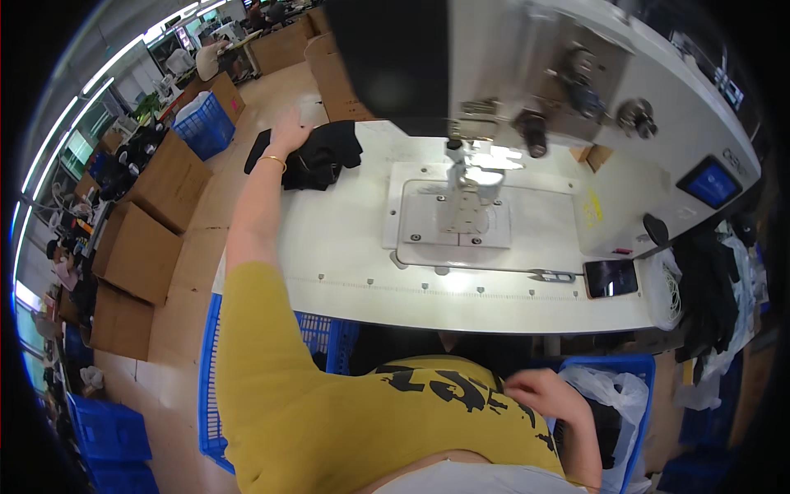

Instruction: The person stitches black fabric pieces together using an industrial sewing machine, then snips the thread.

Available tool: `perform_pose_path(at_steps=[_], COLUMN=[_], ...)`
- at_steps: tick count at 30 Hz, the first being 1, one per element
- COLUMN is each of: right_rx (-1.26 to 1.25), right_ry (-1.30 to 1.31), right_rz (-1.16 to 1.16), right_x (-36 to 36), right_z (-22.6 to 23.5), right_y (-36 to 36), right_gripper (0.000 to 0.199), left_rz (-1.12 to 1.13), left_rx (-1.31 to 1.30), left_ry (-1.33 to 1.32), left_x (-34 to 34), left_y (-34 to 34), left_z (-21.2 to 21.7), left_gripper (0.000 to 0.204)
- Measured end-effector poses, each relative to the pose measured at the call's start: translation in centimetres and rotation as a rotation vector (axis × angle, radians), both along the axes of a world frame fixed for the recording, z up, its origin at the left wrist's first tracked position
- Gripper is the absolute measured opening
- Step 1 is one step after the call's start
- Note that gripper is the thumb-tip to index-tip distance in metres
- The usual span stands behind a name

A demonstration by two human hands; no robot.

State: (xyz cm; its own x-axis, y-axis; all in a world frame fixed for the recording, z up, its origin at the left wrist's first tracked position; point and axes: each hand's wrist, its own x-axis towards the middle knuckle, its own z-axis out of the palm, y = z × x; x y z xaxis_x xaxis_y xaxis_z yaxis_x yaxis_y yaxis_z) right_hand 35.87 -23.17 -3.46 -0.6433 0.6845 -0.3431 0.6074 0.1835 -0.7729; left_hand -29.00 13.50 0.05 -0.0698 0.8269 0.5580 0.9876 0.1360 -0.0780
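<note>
At the far left of the white sewing machine table [362, 300], my left arm is stretched out. A folded black garment [329, 152] lies there by the table's edge. My left hand [290, 132] rests at its far side, fingers extended and thumb apart, slightly blurred. Close to my body, my right hand [547, 393] is held with curled fingers in front of my yellow shirt. What its fingertips hold, if anything, I cannot make out. The machine's needle and presser foot area [469, 198] stands over the metal plate, apart from both hands.
Thread snips [551, 276] and a dark phone [611, 279] lie at the table's right front. A blue basket [650, 370] with plastic bags and black cloth stands below right; another blue basket [211, 370] is below left. Cardboard boxes [140, 255] line the floor left.
</note>
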Motion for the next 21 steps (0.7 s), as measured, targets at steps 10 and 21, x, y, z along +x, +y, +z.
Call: perform_pose_path(at_steps=[10,21], right_rx=[0.173,1.142], right_ry=[0.496,0.496], right_rz=[-0.071,-0.184], right_x=[-22.7,-29.4], right_z=[-1.2,-4.9], right_y=[12.1,13.4], right_gripper=[0.034,0.027], left_rz=[0.045,-0.050], left_rx=[-0.981,-1.084], left_ry=[-0.367,-1.534], left_x=[9.5,13.9], left_y=[-13.8,-27.4], left_z=[2.5,0.1], left_gripper=[0.101,0.065])
